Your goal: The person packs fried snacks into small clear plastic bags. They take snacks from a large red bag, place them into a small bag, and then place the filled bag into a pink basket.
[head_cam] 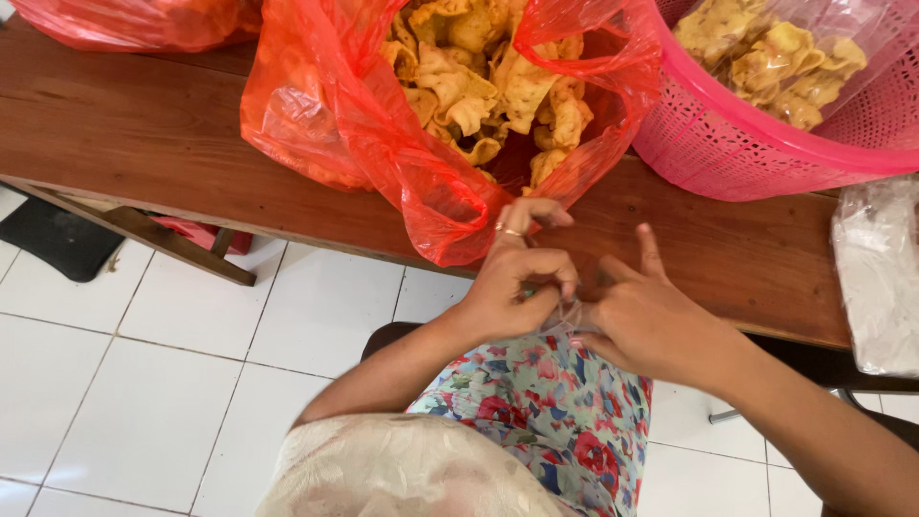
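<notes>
Bright, even daylight, soft shadows, mild glare on plastic, slight motion blur throughout.

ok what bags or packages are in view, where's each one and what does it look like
Red plastic bag: table centre, open, full of yellow crackers.
Second red bag: top left, cut off by the frame.
Pink basket: top right, clear liner, more crackers.
Clear plastic bags: right edge, a pile.
Small clear bag: between both hands.

Home snack-packing spot, wooden bench [144,134], tiled floor [144,383], bagged fried crackers [479,86], pink basket [747,144]
</notes>
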